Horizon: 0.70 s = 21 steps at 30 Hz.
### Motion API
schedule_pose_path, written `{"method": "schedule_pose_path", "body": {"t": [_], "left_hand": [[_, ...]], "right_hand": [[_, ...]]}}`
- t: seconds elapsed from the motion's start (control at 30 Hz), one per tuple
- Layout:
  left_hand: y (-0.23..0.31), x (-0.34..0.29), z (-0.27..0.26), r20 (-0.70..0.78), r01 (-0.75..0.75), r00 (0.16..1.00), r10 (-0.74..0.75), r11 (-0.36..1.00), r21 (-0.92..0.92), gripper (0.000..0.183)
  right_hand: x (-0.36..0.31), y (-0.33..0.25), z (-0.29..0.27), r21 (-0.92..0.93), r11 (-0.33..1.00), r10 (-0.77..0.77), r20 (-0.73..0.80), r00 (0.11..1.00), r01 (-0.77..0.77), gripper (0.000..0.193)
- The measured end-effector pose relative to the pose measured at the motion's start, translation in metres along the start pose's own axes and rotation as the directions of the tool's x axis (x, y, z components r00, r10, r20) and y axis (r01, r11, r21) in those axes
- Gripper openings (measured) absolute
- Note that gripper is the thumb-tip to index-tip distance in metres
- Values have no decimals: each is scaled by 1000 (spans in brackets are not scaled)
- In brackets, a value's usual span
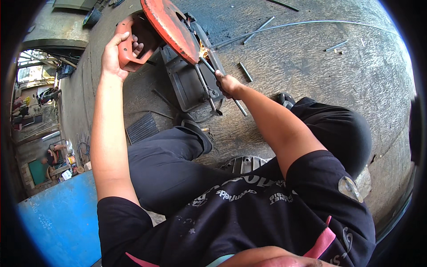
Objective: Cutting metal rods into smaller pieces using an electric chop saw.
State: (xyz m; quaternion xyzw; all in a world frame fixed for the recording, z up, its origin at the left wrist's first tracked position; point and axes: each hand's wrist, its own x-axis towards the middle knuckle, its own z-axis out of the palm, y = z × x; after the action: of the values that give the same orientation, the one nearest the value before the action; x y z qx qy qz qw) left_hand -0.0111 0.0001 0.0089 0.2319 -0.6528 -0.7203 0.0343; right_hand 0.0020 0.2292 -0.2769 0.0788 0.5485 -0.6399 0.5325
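Note:
My left hand (114, 55) is closed around the orange-red handle (128, 60) of a chop saw. The saw's round red blade guard (171, 29) slants over its dark metal base (187, 99). Orange sparks (203, 50) spray at the guard's lower edge, where the blade itself is hidden. Below the sparks, my right hand (228, 84) grips a thin metal tube (207, 65), whose upper end reaches in under the guard. Beside this tube, the saw's clamp screw (203, 82) runs along the base.
Loose metal tubes (245, 71) lie on the concrete floor right of the saw, with a long thin rod (302, 24) beyond. A dark ridged piece (142, 128) lies by my left foot. A blue panel (62, 218) stands at left; another person (54, 155) is farther off.

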Motion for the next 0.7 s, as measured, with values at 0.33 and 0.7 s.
{"method": "schedule_pose_path", "body": {"t": [0.33,0.7], "left_hand": [[0,1,0,-35,-15,999,16,1000,24,33],[-1,1,0,-18,-35,999,35,999,23,28]], "right_hand": [[5,1,-4,-76,995,-60,-46,997,57,54],[-3,-8,-4,-427,901,-170,-200,965,71,66]]}}
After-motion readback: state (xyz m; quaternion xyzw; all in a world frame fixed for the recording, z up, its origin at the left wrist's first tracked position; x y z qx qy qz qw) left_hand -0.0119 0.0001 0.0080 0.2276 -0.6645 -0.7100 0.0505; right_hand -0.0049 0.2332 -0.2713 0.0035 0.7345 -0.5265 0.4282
